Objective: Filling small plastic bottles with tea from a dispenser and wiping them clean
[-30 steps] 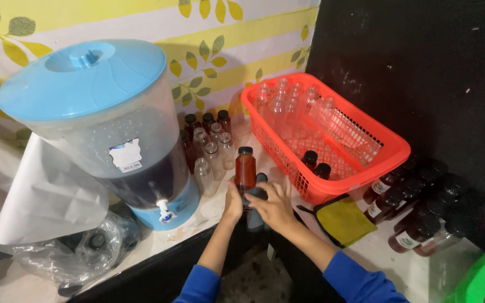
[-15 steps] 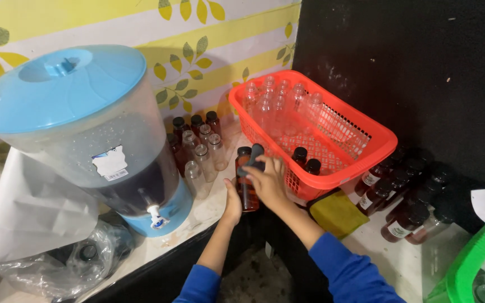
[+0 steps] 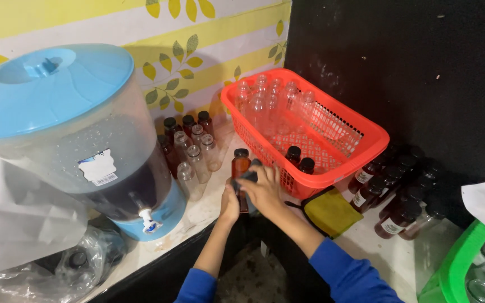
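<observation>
A small amber bottle (image 3: 240, 162) with a black cap stands on the counter edge, just in front of the red basket (image 3: 366, 160). My left hand (image 3: 229, 205) grips the bottle low down from the left. My right hand (image 3: 265, 189) presses a dark cloth-like piece (image 3: 248, 177) against the bottle's right side. The bottle's lower half is hidden behind my hands.
A big water dispenser (image 3: 68, 140) with a blue lid and a tap stands at left, with several clear and dark bottles (image 3: 195, 148) beside it. The basket holds several clear bottles. A yellow cloth (image 3: 332, 212), filled labelled bottles (image 3: 391, 191) and a green crate (image 3: 456, 269) lie right.
My right hand has risen from below the bottle onto its side with the dark piece. The bottle stays at the same spot; the view has shifted slightly.
</observation>
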